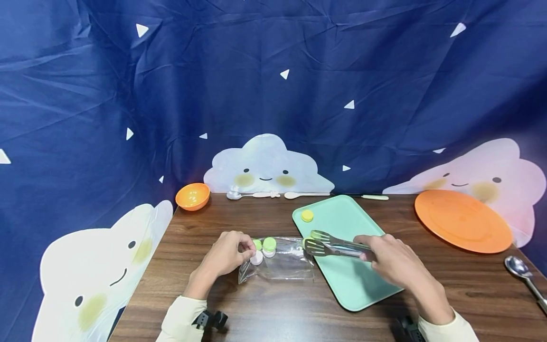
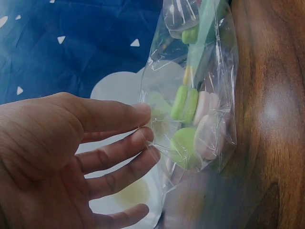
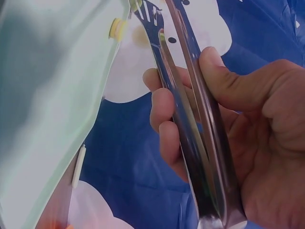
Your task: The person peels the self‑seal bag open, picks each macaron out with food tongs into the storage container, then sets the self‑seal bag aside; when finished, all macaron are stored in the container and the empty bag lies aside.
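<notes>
My left hand (image 1: 231, 251) pinches the closed end of a clear plastic bag (image 1: 286, 268) between thumb and fingertips. Inside the bag lie several green and pale pink or white macarons, among them a green macaron (image 2: 184, 102) and a pale macaron (image 2: 209, 136). My right hand (image 1: 391, 259) holds metal tongs (image 3: 190, 109) with slotted heads. Those heads are at the bag's right-hand opening, with a green macaron (image 2: 189, 36) by them; whether they grip it is hard to tell. A yellow macaron (image 1: 307, 215) rests on the mint-green tray (image 1: 359, 289).
An orange bowl (image 1: 193, 196) stands at the back left. Along the back edge lie a spoon (image 1: 234, 195), a white-handled utensil (image 1: 299, 194) and a knife handle (image 1: 375, 197). To the right are an orange plate (image 1: 463, 221) and a metal ladle-like spoon (image 1: 518, 267).
</notes>
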Motion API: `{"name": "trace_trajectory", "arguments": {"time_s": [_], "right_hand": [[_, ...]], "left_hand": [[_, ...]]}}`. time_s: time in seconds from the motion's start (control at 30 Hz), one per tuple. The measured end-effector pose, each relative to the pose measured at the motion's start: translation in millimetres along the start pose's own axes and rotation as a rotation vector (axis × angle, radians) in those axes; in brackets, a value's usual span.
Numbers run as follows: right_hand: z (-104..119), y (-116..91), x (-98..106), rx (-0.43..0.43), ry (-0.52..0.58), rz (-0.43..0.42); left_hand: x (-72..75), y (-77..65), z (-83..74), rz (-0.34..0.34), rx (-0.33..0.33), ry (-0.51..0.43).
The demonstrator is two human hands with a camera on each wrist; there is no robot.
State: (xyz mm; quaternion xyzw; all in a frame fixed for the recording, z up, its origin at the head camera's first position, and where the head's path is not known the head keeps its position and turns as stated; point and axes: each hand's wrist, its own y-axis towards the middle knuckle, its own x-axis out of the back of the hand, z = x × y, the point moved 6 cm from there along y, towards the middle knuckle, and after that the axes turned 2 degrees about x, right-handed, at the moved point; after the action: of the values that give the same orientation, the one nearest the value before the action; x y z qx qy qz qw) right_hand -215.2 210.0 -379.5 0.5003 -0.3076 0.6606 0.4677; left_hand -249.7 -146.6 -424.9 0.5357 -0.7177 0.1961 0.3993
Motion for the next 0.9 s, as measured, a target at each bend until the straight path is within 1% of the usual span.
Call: {"name": "trace_trajectory", "arguments": {"time_s": [0.17, 0.3, 0.57, 0.7, 0.9], "right_hand": [[-9, -2, 3, -0.044, 0.007, 0.010], [-15, -1, 4, -0.079, 0.008, 0.010], [-27, 1, 8, -0.121, 0.007, -0.037], [-33, 4, 6, -0.155, 0.034, -0.068], [-41, 8, 1, -0.222, 0.075, -0.085]], "left_hand": [[-1.5, -0.3, 0.0, 0.000, 0.004, 0.001], [-1.2, 0.0, -0.1, -0.003, -0.008, 0.003], [-0.7, 0.5, -1.4, -0.002, -0.010, 0.004], [-0.2, 0.2, -2.1, -0.003, -0.011, 0.006], [1.2, -0.5, -1.9, -0.009, -0.012, 0.007]]}}
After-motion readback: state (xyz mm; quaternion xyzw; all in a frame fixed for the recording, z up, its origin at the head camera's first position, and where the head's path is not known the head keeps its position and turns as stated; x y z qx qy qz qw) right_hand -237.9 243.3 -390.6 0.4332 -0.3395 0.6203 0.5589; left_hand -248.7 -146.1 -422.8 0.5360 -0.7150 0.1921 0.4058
